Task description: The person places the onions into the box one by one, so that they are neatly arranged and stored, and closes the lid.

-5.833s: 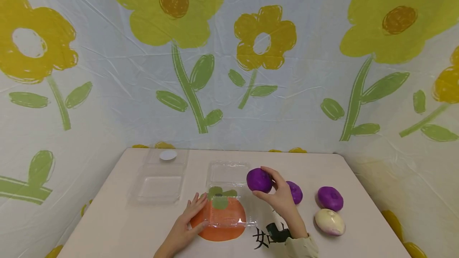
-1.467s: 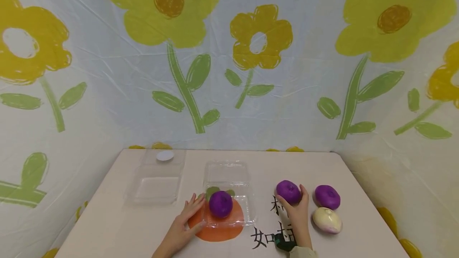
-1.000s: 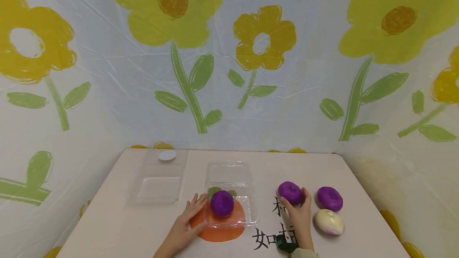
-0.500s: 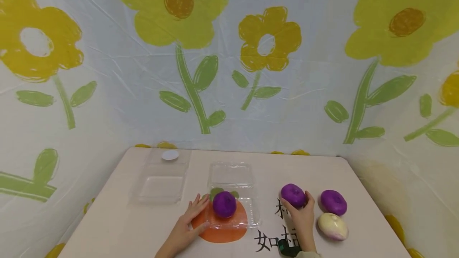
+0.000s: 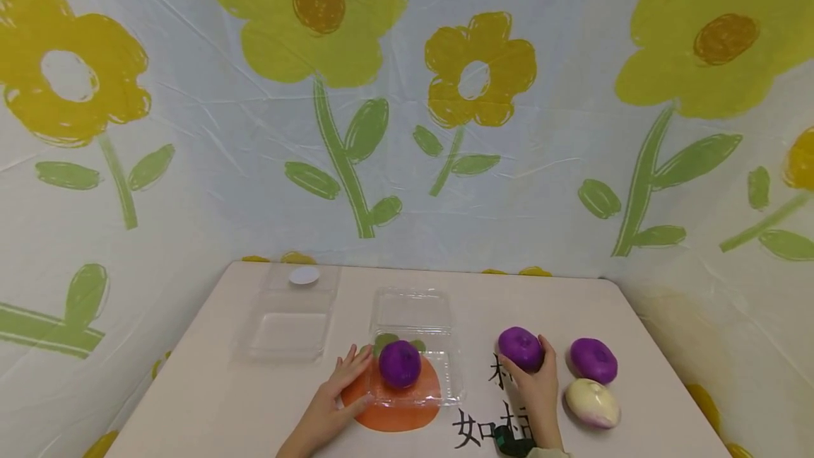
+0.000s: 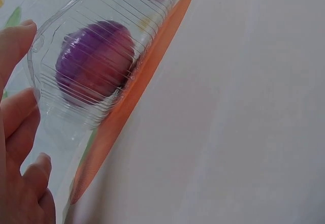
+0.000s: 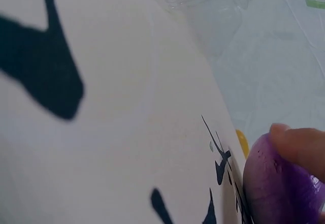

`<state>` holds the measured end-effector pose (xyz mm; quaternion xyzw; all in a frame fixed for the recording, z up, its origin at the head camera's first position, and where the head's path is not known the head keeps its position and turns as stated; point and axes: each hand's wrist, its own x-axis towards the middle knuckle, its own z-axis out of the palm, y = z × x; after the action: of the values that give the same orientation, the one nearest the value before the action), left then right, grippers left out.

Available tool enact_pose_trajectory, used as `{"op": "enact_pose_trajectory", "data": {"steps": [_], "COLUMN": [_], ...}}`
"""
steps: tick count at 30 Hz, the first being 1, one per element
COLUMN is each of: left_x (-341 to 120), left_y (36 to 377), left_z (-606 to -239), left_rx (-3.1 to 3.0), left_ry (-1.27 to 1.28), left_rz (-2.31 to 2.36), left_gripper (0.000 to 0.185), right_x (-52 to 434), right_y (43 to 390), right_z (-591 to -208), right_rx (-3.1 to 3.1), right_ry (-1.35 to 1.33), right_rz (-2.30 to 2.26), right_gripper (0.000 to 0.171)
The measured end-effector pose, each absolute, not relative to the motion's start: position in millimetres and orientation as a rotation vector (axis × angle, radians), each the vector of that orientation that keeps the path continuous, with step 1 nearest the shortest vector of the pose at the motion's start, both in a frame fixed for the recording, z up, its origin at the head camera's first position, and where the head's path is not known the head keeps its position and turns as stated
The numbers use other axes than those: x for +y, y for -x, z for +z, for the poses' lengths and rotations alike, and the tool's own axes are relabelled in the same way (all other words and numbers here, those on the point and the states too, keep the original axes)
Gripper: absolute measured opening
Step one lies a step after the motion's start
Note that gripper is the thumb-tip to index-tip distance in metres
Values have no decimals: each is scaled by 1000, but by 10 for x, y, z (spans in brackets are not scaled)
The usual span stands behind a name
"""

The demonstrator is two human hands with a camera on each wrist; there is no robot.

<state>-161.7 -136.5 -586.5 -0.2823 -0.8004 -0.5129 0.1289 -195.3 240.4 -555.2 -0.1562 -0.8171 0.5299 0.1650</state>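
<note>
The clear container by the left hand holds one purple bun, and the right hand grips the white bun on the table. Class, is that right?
Not quite. The head view shows the right hand gripping a purple bun, not the white bun, which lies untouched. The rest stands: the clear container by the left hand holds one purple bun.

Right hand point(image 5: 539, 389) covers near side of purple bun point(image 5: 520, 348); wrist cut off at bottom edge. In right wrist view only one fingertip point(image 7: 299, 145) shows, rest out of frame. Left hand point(image 5: 327, 408) forearm cut off below. Second bun point(image 6: 95, 61) blurred behind ribbed clear box point(image 6: 76, 102) beside fingers.
</note>
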Motion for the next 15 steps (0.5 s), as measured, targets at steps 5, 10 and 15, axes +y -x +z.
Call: {"op": "enact_pose_trajectory", "data": {"steps": [5,10,15], "left_x": [-1362,-1363,-1363], "left_y": [1621,1619,1620], "left_z": [-5868,-5860,-5862], "left_rx": [-2331,-2340,-2338], "left_ry": [809,810,821], "left_rz": [-1481,-1457,-1437], "left_gripper": [57,57,57], "right_x": [2395,2390,2423], "right_y": [1936,1923,1930], "right_z": [-5549,-5540,-5542], "right_rx": [-2341,-2320,-2309], "right_ry": [403,398,414], "right_rz": [1436,1449,1538], "right_gripper": [91,89,93]}}
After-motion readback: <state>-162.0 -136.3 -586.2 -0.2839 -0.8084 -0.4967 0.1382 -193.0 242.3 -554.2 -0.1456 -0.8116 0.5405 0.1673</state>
